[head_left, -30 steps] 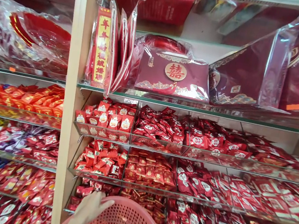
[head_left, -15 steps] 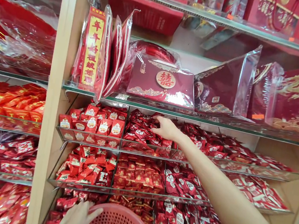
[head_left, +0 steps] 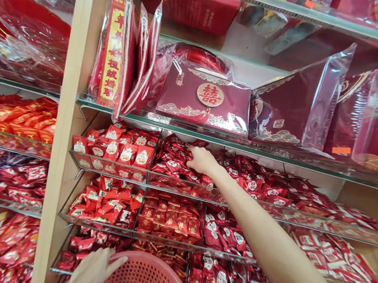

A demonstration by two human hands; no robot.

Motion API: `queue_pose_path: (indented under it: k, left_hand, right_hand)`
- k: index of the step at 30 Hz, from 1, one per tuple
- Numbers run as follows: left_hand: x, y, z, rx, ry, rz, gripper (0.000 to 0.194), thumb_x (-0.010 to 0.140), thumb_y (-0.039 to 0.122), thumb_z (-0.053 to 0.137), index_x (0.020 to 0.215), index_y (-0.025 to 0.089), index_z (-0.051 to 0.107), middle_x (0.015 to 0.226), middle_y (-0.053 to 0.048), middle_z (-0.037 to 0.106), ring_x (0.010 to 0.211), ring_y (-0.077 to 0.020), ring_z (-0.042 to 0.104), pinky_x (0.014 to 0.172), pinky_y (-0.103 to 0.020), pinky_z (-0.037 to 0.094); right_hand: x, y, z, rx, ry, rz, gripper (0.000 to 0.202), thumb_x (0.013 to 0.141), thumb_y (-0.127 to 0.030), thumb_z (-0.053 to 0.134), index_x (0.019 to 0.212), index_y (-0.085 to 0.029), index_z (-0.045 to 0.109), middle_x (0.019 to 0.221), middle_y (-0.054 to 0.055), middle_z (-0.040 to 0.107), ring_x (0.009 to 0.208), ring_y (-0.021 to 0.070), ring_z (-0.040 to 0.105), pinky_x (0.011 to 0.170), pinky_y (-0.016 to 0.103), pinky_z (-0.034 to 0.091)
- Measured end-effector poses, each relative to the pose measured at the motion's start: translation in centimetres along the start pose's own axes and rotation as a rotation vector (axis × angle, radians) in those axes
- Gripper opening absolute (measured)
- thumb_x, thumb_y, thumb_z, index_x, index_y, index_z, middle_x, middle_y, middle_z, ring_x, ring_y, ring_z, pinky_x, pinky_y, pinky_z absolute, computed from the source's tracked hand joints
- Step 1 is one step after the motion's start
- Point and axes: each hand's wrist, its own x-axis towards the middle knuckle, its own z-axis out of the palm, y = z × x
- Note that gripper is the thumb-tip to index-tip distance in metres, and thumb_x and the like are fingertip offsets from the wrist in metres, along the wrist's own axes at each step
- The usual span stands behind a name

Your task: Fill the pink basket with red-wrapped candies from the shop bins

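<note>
Pink perforated basket (head_left: 151,274): rim clasped by left hand (head_left: 96,266) | Dark-red wrapped packets (head_left: 173,152), upper tray (head_left: 183,185): touched by part-open right hand (head_left: 203,161), any hold unclear

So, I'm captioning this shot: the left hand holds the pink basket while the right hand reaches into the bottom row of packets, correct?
Not quite: the head view shows the right hand in the top row of packets, not the bottom. The left hand does hold the pink basket.
</note>
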Motion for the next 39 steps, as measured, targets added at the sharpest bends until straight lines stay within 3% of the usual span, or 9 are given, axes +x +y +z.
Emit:
queue_pose_path:
  k: [10, 16, 20, 27, 35, 39]
  left_hand:
    - [-0.3, 1.9, -0.9, 0.017, -0.008, -0.011, 0.063, 0.072, 0.070, 0.023, 0.084, 0.021, 0.060, 0.089, -0.012, 0.066, 0.088, -0.0286, 0.061, 0.069, -0.034, 0.041]
    - [-0.7, 3.2, -1.6, 0.037, -0.002, -0.012, 0.064, 0.072, 0.070, 0.023, 0.087, 0.021, 0.062, 0.091, -0.013, 0.067, 0.089, -0.0291, 0.060, 0.071, -0.035, 0.041]
    - [-0.9, 3.4, -1.8, 0.038, -0.007, -0.026, 0.062, 0.073, 0.068, 0.024, 0.085, 0.020, 0.062, 0.090, -0.013, 0.066, 0.088, -0.0286, 0.060, 0.072, -0.035, 0.041]
    - [-0.7, 2.9, -1.5, 0.035, -0.003, 0.001, 0.063, 0.073, 0.071, 0.021, 0.081, 0.022, 0.060, 0.086, -0.010, 0.067, 0.085, -0.0290, 0.061, 0.069, -0.036, 0.042]
    - [-0.4, 2.2, -0.9, 0.053, 0.015, 0.001, 0.067, 0.071, 0.074, 0.016, 0.078, 0.022, 0.059, 0.083, -0.009, 0.067, 0.081, -0.0282, 0.062, 0.066, -0.034, 0.042]
    - [-0.4, 2.2, -0.9, 0.049, 0.021, 0.007, 0.068, 0.072, 0.073, 0.016, 0.075, 0.022, 0.060, 0.081, -0.010, 0.067, 0.081, -0.0283, 0.062, 0.068, -0.035, 0.042]
  right_hand:
    - [0.5, 1.8, 0.7, 0.325, 0.183, -0.053, 0.045, 0.072, -0.021, 0.054, 0.116, -0.012, 0.050, 0.117, 0.007, 0.056, 0.108, 0.0179, 0.050, 0.092, 0.024, 0.035]
    - [-0.2, 1.5, 0.6, 0.201, 0.105, -0.085, 0.038, 0.075, -0.033, 0.054, 0.109, -0.016, 0.055, 0.103, 0.008, 0.062, 0.098, 0.0210, 0.055, 0.084, 0.028, 0.039]
    - [-0.1, 1.1, 0.5, 0.062, 0.028, -0.004, 0.032, 0.071, -0.039, 0.057, 0.094, -0.017, 0.059, 0.094, 0.010, 0.063, 0.090, 0.0244, 0.058, 0.074, 0.030, 0.042]
    - [0.7, 0.8, 0.6, 0.051, -0.051, 0.035, 0.042, 0.062, -0.029, 0.061, 0.101, -0.016, 0.057, 0.099, 0.012, 0.060, 0.085, 0.0239, 0.058, 0.068, 0.028, 0.042]
    - [0.5, 0.7, 0.7, 0.358, 0.114, 0.122, 0.052, 0.061, -0.026, 0.061, 0.112, -0.015, 0.054, 0.098, 0.008, 0.063, 0.091, 0.0217, 0.057, 0.077, 0.028, 0.042]
    - [0.8, 0.6, 0.7, 0.475, 0.255, 0.039, 0.044, 0.065, -0.026, 0.059, 0.108, -0.016, 0.056, 0.098, 0.005, 0.063, 0.092, 0.0193, 0.057, 0.080, 0.026, 0.041]
